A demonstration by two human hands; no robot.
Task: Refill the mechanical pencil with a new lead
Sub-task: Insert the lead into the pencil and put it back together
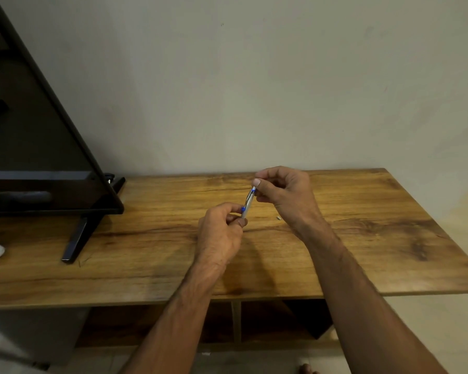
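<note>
Head view showed the mechanical pencil (248, 201) held above the table (146, 252): left hand (220, 230) pinched its lower end to steady it, right hand (284, 191), at one o'clock, pinched the top, probably to refill it.

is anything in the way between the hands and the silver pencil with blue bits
Nothing visible. The left hand grips the lower end of the silver mechanical pencil with blue trim, and the right hand pinches its upper end, above the wooden table.
</note>
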